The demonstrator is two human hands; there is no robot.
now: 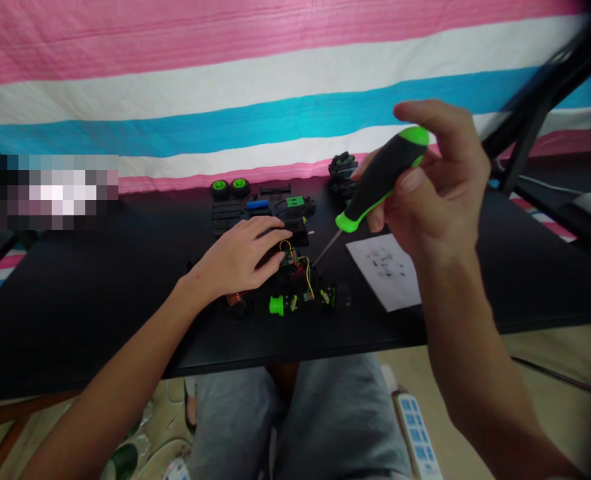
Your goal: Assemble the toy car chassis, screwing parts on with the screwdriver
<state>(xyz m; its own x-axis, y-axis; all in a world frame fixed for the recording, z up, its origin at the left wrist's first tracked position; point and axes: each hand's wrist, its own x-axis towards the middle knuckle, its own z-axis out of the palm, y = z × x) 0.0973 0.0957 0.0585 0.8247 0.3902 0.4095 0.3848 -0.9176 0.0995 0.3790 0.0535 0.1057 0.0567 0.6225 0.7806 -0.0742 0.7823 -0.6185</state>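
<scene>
My right hand grips a black and green screwdriver, holding it tilted. The shaft's tip points down-left into a partly dismantled toy car chassis. On the chassis I see a small circuit board, yellow and red wires, and a green wheel hub at the near left. My left hand holds the chassis from the left, with the thumb by the circuit board and the fingers over a black part behind it. The fingers hide part of the chassis, and the exact spot under the screwdriver tip is too small to make out.
Farther back lie two green-rimmed wheels, a blue battery, a green and black part and dark tires. Right of the chassis, white paper carries several small screws. A power strip lies on the floor below the table's edge.
</scene>
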